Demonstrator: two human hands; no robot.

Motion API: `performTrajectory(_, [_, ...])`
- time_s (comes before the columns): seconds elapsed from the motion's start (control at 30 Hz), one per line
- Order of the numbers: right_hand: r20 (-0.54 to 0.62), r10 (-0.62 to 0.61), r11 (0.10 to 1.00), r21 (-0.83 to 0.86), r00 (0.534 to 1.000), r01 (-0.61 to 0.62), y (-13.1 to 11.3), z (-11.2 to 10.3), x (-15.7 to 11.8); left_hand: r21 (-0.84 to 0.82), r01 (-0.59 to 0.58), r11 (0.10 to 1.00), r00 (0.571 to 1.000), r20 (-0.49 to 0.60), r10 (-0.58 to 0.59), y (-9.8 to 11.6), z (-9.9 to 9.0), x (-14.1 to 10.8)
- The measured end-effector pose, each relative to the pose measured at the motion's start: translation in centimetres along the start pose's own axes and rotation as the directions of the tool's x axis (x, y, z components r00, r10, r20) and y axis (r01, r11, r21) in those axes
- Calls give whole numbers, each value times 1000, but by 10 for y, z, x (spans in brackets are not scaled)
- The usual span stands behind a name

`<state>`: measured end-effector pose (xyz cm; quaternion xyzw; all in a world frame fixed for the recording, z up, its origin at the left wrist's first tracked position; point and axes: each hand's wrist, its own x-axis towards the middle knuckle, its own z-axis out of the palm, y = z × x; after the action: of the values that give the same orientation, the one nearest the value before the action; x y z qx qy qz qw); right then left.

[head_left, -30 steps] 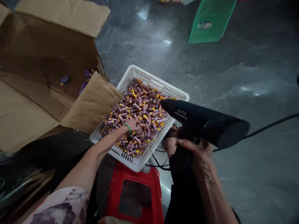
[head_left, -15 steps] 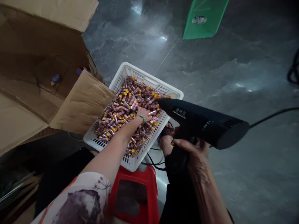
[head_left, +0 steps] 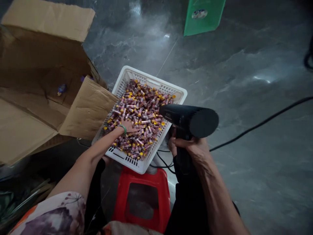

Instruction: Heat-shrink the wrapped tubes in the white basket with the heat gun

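Right hand point(head_left: 195, 147) clamped on hair dryer point(head_left: 193, 119) at white basket point(head_left: 139, 169)'s 4 o'clock; nozzle point(head_left: 165, 111) points 9 o'clock, likely to cover yellow-capped tubes point(head_left: 146, 116) inside. Left hand point(head_left: 128, 126) on tubes, fingers apart, presumably spanning several.

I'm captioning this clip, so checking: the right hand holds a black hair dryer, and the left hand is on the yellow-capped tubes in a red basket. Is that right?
Not quite: the head view shows the basket is white, not red. The right hand does hold a black hair dryer, and the left hand is on the yellow-capped tubes in that basket.
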<state>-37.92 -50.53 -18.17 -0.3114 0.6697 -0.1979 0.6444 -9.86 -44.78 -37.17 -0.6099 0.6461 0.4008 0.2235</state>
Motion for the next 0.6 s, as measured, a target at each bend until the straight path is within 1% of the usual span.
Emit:
performTrajectory(0.07, [-7,42,999,29,999,-42,-3,3,0,-23,-14,1000,999,-44,13,15,-3,21])
performTrajectory(0.17, [-59,20,997,74,998,-16,-6,4,2,-66,-51,996,993,-109,44,53,-2,62])
performTrajectory(0.23, [-113,-3,999,34,994,7,-9,2,4,-91,-63,994,989,-139,50,80,5,83])
performTrajectory(0.3, [-150,-1,1000,-12,989,0,-11,0,6,-98,-50,994,987,-156,35,100,16,91])
performTrajectory(0.33, [-160,8,1000,-14,987,-10,-12,0,7,-94,-42,995,988,-154,28,105,22,89])
performTrajectory(0.4, [-161,15,999,37,987,-9,-13,0,8,-74,-29,997,992,-127,20,105,34,77])
performTrajectory(0.5, [-144,-1,990,143,990,22,-11,2,8,-22,-48,999,996,-75,46,88,48,44])
performTrajectory(0.6, [-116,5,989,144,993,12,-9,5,4,40,-90,995,994,-62,92,70,59,3])
